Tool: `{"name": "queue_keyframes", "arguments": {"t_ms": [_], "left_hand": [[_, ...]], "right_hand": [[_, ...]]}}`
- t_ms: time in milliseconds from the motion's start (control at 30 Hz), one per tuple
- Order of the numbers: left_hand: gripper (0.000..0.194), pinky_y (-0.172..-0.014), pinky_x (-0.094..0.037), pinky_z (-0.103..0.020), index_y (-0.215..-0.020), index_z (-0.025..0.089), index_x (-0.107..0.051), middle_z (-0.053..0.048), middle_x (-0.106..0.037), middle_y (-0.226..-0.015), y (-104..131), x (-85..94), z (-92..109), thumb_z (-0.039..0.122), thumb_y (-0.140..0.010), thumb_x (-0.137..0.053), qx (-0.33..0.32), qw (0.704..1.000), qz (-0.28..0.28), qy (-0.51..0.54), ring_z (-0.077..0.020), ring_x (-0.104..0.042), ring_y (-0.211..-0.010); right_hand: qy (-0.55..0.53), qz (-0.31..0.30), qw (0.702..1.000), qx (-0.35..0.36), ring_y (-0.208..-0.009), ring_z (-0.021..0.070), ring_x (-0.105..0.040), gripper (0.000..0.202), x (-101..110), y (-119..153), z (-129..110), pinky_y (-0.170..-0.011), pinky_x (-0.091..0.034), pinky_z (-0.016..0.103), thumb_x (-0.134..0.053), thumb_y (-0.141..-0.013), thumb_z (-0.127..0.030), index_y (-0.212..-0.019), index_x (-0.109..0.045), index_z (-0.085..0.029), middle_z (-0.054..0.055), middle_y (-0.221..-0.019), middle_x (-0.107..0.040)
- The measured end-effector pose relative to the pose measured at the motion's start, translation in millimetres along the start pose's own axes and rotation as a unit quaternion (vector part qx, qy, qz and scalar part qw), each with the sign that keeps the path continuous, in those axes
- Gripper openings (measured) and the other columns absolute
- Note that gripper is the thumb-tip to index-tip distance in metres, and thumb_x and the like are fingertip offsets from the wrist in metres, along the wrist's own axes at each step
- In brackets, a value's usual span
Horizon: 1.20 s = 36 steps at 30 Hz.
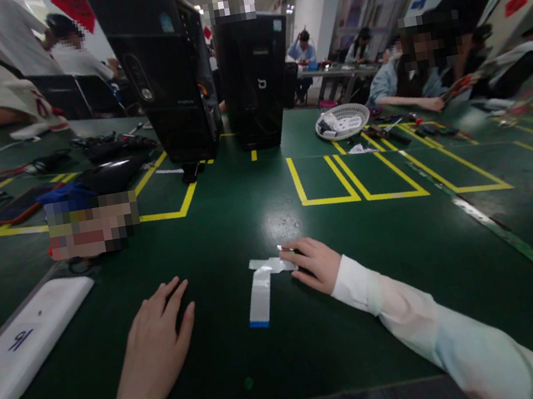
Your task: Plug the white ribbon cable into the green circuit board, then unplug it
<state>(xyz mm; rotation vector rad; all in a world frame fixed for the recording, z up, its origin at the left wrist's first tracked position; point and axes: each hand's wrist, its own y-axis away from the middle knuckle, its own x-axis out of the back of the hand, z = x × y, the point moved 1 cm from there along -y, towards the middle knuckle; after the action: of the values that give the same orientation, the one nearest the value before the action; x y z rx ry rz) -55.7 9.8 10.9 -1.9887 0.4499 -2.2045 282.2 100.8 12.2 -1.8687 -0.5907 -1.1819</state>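
Note:
A white flat ribbon cable (pixel 261 295) lies bent on the green tabletop, its lower end tipped with a blue strip. The upper part turns sideways toward my right hand (pixel 316 264), whose fingers and thumb close around its right end. A small shiny piece shows at the fingertips there; what it is I cannot make out. To the left of the cable and apart from it, my left hand (pixel 159 338) rests palm down on the table, fingers stretched out, holding nothing.
A white device (pixel 35 337) marked in pen lies at the left edge. Two black computer towers (pixel 250 80) stand at the back. Beyond the yellow tape outlines (pixel 330 201) sits a white basket (pixel 342 121). A green strip (pixel 498 227) lies right. Several people work around.

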Motion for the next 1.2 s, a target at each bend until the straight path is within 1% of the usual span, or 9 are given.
{"name": "queue_keyframes", "arguments": {"t_ms": [133,267,533,667,833,933,1033,1100,1200], "left_hand": [[0.060,-0.109,-0.038,-0.054,-0.133,0.010,-0.054,-0.018,-0.054,-0.139,0.3,-0.2,0.2,0.048,-0.096,-0.027,0.000,1.000,0.002,-0.005,-0.0349,-0.049,-0.129],[0.060,-0.108,-0.039,-0.054,-0.135,0.011,-0.052,-0.017,-0.052,-0.140,0.8,-0.8,-1.0,0.048,-0.096,-0.027,0.003,1.000,-0.006,-0.006,-0.0345,-0.048,-0.130],[0.059,-0.108,-0.039,-0.055,-0.135,0.011,-0.053,-0.017,-0.052,-0.141,0.2,0.7,-2.1,0.048,-0.096,-0.028,0.011,1.000,-0.020,-0.005,-0.0351,-0.048,-0.130],[0.058,-0.108,-0.038,-0.055,-0.136,0.013,-0.052,-0.016,-0.052,-0.142,0.7,-0.1,-3.3,0.048,-0.096,-0.029,0.012,1.000,-0.019,0.001,-0.0344,-0.048,-0.131],[0.058,-0.107,-0.040,-0.055,-0.135,0.013,-0.052,-0.017,-0.052,-0.142,1.2,-2.4,-4.5,0.048,-0.095,-0.030,0.013,1.000,-0.017,0.004,-0.0348,-0.048,-0.131],[0.057,-0.108,-0.039,-0.056,-0.135,0.012,-0.052,-0.017,-0.052,-0.142,0.9,-1.9,-3.8,0.047,-0.096,-0.031,0.013,1.000,-0.017,0.003,-0.0350,-0.049,-0.130],[0.056,-0.108,-0.039,-0.055,-0.134,0.012,-0.054,-0.017,-0.053,-0.140,0.3,-1.1,-2.6,0.046,-0.095,-0.032,0.012,1.000,-0.009,0.009,-0.0345,-0.049,-0.131],[0.055,-0.109,-0.038,-0.054,-0.134,0.013,-0.054,-0.016,-0.054,-0.140,0.2,-1.2,-2.4,0.046,-0.095,-0.033,0.011,1.000,-0.003,0.012,-0.0339,-0.049,-0.131],[0.055,-0.109,-0.038,-0.054,-0.134,0.014,-0.053,-0.016,-0.053,-0.141,0.5,-2.0,-2.8,0.046,-0.095,-0.033,0.013,1.000,-0.003,0.010,-0.0340,-0.049,-0.131]], "right_hand": [[-0.031,-0.052,0.998,0.015,-0.124,0.0273,-0.045,0.049,-8.7,-21.0,-43.1,-0.103,-0.042,0.048,-0.046,-0.095,-0.040,-0.135,-0.050,-0.013,0.015,-0.137,-0.051],[-0.049,-0.075,0.995,0.037,-0.127,0.0275,-0.043,0.052,-12.5,-30.7,-61.9,-0.107,-0.038,0.050,-0.049,-0.093,-0.042,-0.137,-0.047,-0.014,0.014,-0.142,-0.048],[-0.053,-0.082,0.994,0.051,-0.127,0.0274,-0.044,0.051,-9.9,-31.4,-59.9,-0.107,-0.038,0.050,-0.048,-0.094,-0.042,-0.137,-0.049,-0.015,0.013,-0.142,-0.050],[-0.069,-0.096,0.991,0.060,-0.130,0.0256,-0.043,0.057,-6.0,-28.3,-56.4,-0.108,-0.036,0.048,-0.046,-0.095,-0.044,-0.143,-0.040,-0.014,0.015,-0.143,-0.047],[-0.068,-0.078,0.994,0.045,-0.127,0.0244,-0.046,0.060,-2.7,-17.8,-37.5,-0.103,-0.043,0.045,-0.041,-0.097,-0.046,-0.147,-0.035,-0.015,0.016,-0.141,-0.048],[-0.002,-0.014,1.000,-0.027,-0.121,0.0263,-0.050,0.054,3.7,-4.9,-1.4,-0.099,-0.046,0.046,-0.039,-0.097,-0.045,-0.142,-0.042,-0.015,0.017,-0.135,-0.052],[0.118,0.045,0.976,-0.176,-0.122,0.0323,-0.049,0.052,22.7,19.7,55.0,-0.099,-0.043,0.054,-0.042,-0.095,-0.044,-0.138,-0.049,-0.015,0.020,-0.133,-0.052],[0.197,0.066,0.927,-0.311,-0.127,0.0361,-0.043,0.054,43.3,45.1,94.4,-0.104,-0.037,0.056,-0.045,-0.092,-0.043,-0.134,-0.052,-0.010,0.023,-0.136,-0.049],[0.269,0.061,0.795,-0.540,-0.140,0.0380,-0.026,0.061,80.1,93.7,138.1,-0.110,-0.026,0.056,-0.041,-0.092,-0.043,-0.139,-0.046,-0.004,0.025,-0.148,-0.035]]}}
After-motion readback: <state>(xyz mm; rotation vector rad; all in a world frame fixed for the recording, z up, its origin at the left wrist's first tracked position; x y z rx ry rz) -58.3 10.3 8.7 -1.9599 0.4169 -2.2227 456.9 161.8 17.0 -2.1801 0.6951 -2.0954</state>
